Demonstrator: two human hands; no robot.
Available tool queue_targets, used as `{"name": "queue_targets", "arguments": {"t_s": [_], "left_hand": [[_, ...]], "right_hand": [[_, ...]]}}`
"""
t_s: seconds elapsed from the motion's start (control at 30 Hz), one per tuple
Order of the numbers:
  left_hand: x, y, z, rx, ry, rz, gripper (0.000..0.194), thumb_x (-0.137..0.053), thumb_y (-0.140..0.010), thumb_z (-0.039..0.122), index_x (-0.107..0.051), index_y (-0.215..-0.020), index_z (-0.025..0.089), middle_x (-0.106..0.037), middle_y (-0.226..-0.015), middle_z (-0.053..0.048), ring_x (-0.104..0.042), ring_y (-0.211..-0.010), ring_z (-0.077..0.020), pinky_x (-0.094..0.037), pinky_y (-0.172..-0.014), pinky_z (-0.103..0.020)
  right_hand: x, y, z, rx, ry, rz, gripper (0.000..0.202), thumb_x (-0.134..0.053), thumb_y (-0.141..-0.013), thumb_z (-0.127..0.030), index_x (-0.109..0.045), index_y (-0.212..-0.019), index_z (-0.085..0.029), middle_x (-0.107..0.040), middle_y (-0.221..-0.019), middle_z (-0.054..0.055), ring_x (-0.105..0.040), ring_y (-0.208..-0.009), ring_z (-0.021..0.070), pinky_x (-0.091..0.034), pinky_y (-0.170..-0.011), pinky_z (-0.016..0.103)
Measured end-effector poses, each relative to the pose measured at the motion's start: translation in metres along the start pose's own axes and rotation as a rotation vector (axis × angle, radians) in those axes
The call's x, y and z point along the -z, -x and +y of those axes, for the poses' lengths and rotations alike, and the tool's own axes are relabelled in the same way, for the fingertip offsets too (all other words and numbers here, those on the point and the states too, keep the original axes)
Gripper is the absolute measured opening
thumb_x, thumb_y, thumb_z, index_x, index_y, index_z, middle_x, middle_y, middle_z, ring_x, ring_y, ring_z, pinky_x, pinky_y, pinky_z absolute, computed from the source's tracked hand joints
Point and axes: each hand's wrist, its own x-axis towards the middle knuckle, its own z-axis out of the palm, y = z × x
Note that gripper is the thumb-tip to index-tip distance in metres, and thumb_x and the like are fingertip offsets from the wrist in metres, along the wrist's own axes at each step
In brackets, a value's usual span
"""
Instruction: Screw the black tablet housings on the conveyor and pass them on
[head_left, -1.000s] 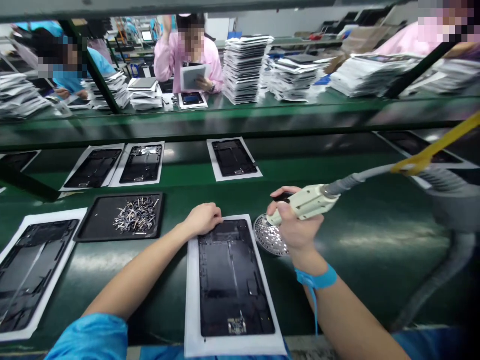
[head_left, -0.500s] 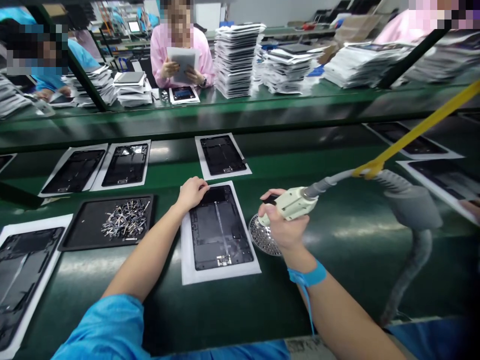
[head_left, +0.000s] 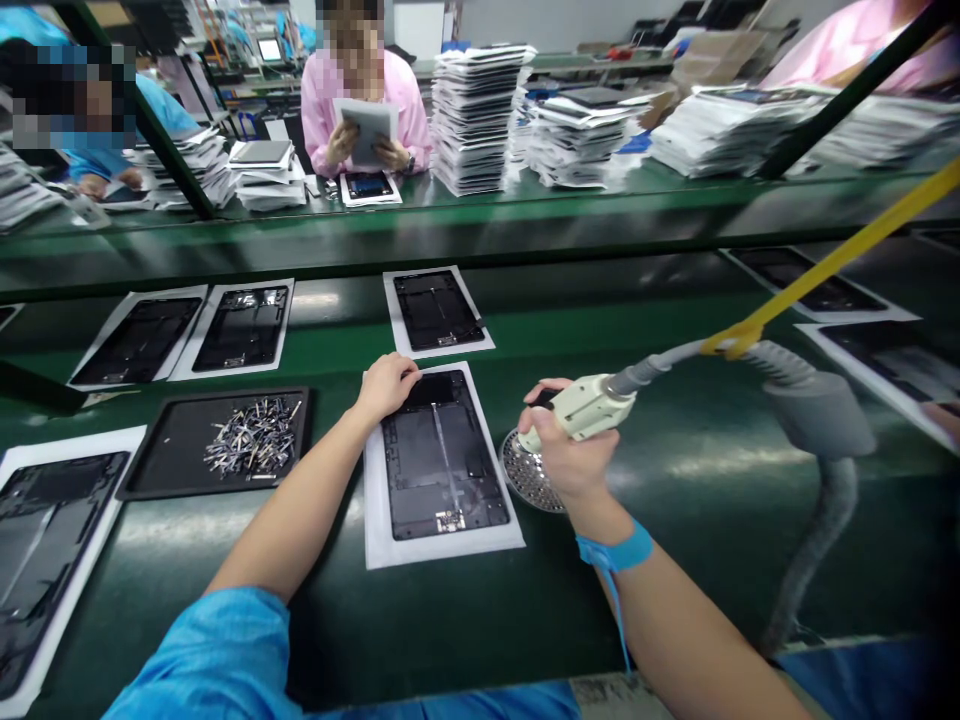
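Head view: my right hand [head_left: 576, 452] grasps a pale corded tool [head_left: 594, 408], its front end over a round metal dish [head_left: 534, 482]. The dark panel [head_left: 420, 478] lies on a white sheet [head_left: 390, 555] in front of me, just left of the dish on the green surface [head_left: 675, 570]. My left hand [head_left: 386, 388] is at its far left corner; whether it pinches the edge or only rests there, I cannot tell. A light strip [head_left: 444, 445] and a small board [head_left: 451, 520] are in place. With the tool off the panel, I judge this one unfinished; which fastenings remain is too small to tell. Loose parts [head_left: 255, 440] lie heaped in the black tray [head_left: 180, 450].
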Motion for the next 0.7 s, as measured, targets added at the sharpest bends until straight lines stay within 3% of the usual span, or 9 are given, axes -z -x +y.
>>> {"name": "queue_targets", "arguments": {"t_s": [0.2,0.27,0.37,0.47,0.7], "left_hand": [[-0.001,0.000,0.000,-0.002,0.024,-0.009,0.015,-0.062,-0.096,0.027,-0.073,-0.088,0.021,-0.070,-0.096,-0.006,-0.063,-0.097,-0.0227,-0.048,-0.088,-0.033],[-0.002,0.000,0.000,0.000,0.032,-0.011,0.016,-0.062,-0.096,0.027,-0.073,-0.087,0.021,-0.070,-0.095,-0.006,-0.063,-0.097,-0.0225,-0.048,-0.088,-0.033],[-0.005,-0.001,0.000,0.005,0.039,-0.006,0.017,-0.062,-0.096,0.029,-0.074,-0.088,0.021,-0.070,-0.095,-0.006,-0.063,-0.098,-0.0226,-0.049,-0.088,-0.033],[-0.007,-0.001,0.000,0.013,0.043,-0.003,0.015,-0.063,-0.096,0.029,-0.074,-0.089,0.021,-0.070,-0.096,-0.006,-0.063,-0.099,-0.0227,-0.049,-0.089,-0.033],[-0.007,0.000,0.002,0.018,0.045,-0.007,0.015,-0.062,-0.096,0.029,-0.074,-0.090,0.021,-0.071,-0.098,-0.007,-0.064,-0.101,-0.0234,-0.049,-0.089,-0.034]], "right_hand": [[-0.008,0.006,-0.019,0.006,-0.055,0.005,0.021,-0.072,-0.082,-0.024,-0.065,-0.101,-0.022,-0.065,-0.088,0.000,-0.062,-0.052,0.0100,-0.053,-0.046,0.026],[-0.015,0.017,-0.028,-0.032,-0.146,-0.066,0.022,-0.072,-0.084,-0.029,-0.062,-0.103,-0.023,-0.064,-0.091,0.000,-0.061,-0.051,0.0103,-0.052,-0.043,0.026],[-0.026,0.042,-0.036,-0.138,-0.238,-0.312,0.022,-0.069,-0.089,-0.035,-0.062,-0.106,-0.023,-0.063,-0.077,-0.002,-0.059,-0.049,0.0113,-0.051,-0.043,0.026],[-0.032,0.063,-0.033,-0.133,-0.239,-0.475,0.026,-0.069,-0.090,-0.039,-0.063,-0.109,-0.021,-0.062,-0.072,-0.001,-0.059,-0.051,0.0120,-0.052,-0.047,0.027],[-0.031,0.073,-0.018,-0.078,-0.187,-0.515,0.030,-0.067,-0.092,-0.037,-0.061,-0.118,-0.025,-0.068,-0.092,0.005,-0.061,-0.058,0.0135,-0.053,-0.051,0.030]]}}
